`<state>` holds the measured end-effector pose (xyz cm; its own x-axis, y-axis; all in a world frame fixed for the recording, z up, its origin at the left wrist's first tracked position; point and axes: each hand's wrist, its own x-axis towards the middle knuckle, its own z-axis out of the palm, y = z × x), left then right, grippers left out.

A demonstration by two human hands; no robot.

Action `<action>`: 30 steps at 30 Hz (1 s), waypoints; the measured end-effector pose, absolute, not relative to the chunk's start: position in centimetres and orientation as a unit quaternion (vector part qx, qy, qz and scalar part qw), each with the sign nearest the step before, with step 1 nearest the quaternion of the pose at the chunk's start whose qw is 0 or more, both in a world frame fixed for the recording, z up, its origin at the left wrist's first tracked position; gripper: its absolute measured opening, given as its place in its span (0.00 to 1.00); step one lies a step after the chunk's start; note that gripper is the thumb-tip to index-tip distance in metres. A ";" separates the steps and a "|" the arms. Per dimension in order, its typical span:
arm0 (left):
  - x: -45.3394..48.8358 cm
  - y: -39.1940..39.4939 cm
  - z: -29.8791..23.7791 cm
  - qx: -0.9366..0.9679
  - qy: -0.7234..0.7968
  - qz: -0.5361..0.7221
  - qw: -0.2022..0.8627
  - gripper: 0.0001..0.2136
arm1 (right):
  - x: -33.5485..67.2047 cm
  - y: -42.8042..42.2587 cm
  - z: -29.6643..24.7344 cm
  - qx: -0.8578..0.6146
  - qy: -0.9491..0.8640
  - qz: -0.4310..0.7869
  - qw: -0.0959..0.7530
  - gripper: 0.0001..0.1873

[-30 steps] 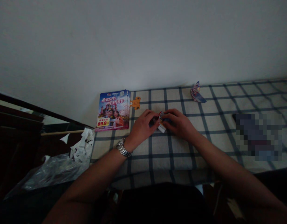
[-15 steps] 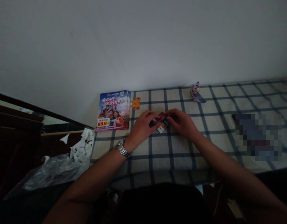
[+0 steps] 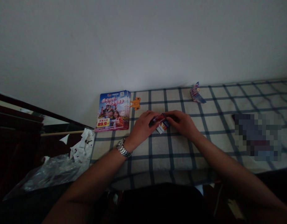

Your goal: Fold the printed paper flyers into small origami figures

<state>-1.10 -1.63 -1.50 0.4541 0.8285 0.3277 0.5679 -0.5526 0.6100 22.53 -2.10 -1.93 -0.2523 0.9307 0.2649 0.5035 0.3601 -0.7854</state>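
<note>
Left hand (image 3: 141, 129), right hand (image 3: 182, 124): both pinching a folded printed leaflet (image 3: 162, 123) between them. Beneath: checked cloth (image 3: 171, 158). Beyond left hand: brochure stack (image 3: 112, 111), white wall (image 3: 143, 40).

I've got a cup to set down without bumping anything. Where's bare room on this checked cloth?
The checked cloth is bare between the forearms, and between the folded paper and blurred dark object. It's crowded around the left hand, right hand and small card, and by the leaflet stack and orange cutout.
</note>
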 end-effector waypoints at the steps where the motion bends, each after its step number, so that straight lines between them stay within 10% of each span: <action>1: -1.1 -1.6 -1.6 0.825 0.424 0.305 0.214 0.12 | 22.5 -2.1 -1.9 -0.485 -0.738 0.288 0.371 0.13; 30: -1.1 -1.7 -1.3 0.830 0.392 0.316 0.239 0.12 | 22.6 -2.0 -2.2 -0.484 -0.690 0.373 0.388 0.12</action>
